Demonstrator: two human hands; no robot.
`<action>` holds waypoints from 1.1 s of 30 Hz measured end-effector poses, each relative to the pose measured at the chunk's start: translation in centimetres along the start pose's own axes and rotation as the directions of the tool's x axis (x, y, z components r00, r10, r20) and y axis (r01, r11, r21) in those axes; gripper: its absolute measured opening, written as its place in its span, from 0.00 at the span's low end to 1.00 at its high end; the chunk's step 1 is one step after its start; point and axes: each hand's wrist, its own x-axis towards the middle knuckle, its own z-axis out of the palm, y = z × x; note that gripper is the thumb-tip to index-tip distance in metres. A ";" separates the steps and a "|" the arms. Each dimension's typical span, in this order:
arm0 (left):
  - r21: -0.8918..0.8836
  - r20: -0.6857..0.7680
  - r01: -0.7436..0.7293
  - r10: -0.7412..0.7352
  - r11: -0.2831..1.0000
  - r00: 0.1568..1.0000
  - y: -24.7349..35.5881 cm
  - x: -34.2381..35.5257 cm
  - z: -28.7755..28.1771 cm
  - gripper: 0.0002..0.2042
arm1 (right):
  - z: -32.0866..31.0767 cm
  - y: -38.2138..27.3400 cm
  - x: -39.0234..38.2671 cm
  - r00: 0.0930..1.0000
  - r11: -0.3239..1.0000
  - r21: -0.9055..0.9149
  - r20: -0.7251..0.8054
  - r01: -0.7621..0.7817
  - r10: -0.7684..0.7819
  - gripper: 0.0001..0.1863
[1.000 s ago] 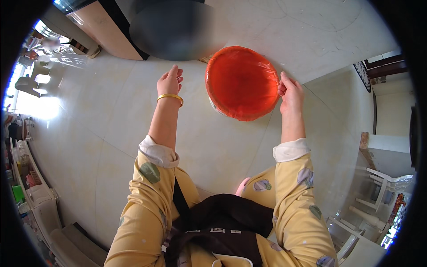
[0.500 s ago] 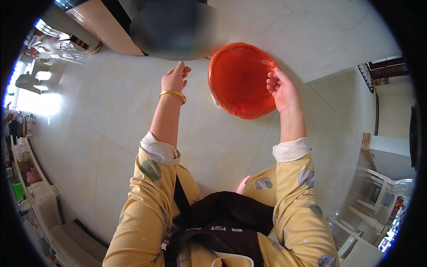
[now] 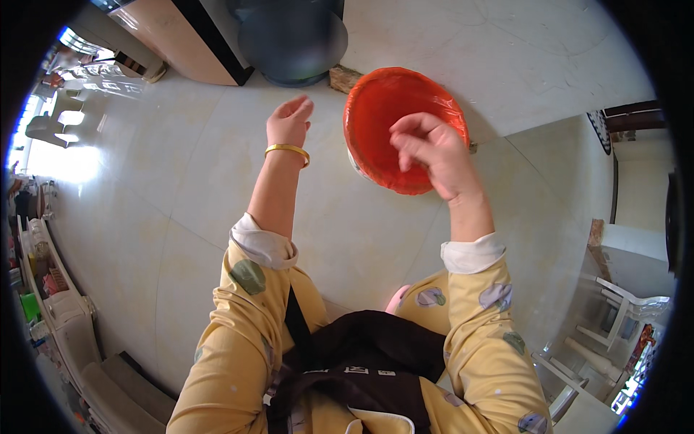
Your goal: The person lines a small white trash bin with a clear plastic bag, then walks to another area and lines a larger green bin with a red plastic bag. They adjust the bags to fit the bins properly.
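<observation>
- Red bin (image 3: 383, 119), lined with a red plastic bag, stands on the pale tiled floor (image 3: 144, 210) at 12 o'clock from the person, just beside a dark round container (image 3: 293, 36) at its 10 o'clock.
- Right hand (image 3: 430, 148) hovers over the bin's mouth, fingers loosely curled; whether they pinch the liner cannot be told.
- Left hand (image 3: 289, 123), wearing a gold bangle (image 3: 288, 150), hangs open and empty at the bin's 9 o'clock, apart from it.
- Judgement: working the liner calls for both hands at opposite rim points, pulling evenly to avoid tearing.
</observation>
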 end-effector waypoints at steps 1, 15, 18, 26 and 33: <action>0.017 -0.012 -0.035 0.035 0.999 0.999 -0.1 -0.1 -0.2 0.10 | 1.2 0.2 -0.3 0.996 0.993 -0.113 0.068 -0.046 0.054 0.05; -0.123 0.075 0.248 -0.240 0.961 0.968 1.6 -3.4 -0.9 0.10 | 5.2 29.2 1.3 0.959 0.373 -0.928 0.085 -0.022 0.269 0.07; -0.153 0.069 0.287 -0.280 0.946 0.958 2.2 -3.9 -1.2 0.10 | 6.3 31.2 1.4 0.984 0.292 -0.956 0.031 -0.021 0.173 0.07; -0.158 0.068 0.280 -0.272 0.947 0.960 2.7 -3.7 -2.0 0.11 | 6.8 35.0 2.4 0.997 -0.016 -0.998 0.052 0.054 0.062 0.03; -0.202 0.050 0.285 -0.281 0.937 0.958 2.6 -2.9 -2.9 0.10 | 7.0 33.3 2.1 0.991 0.272 -0.960 -0.038 -0.071 0.126 0.04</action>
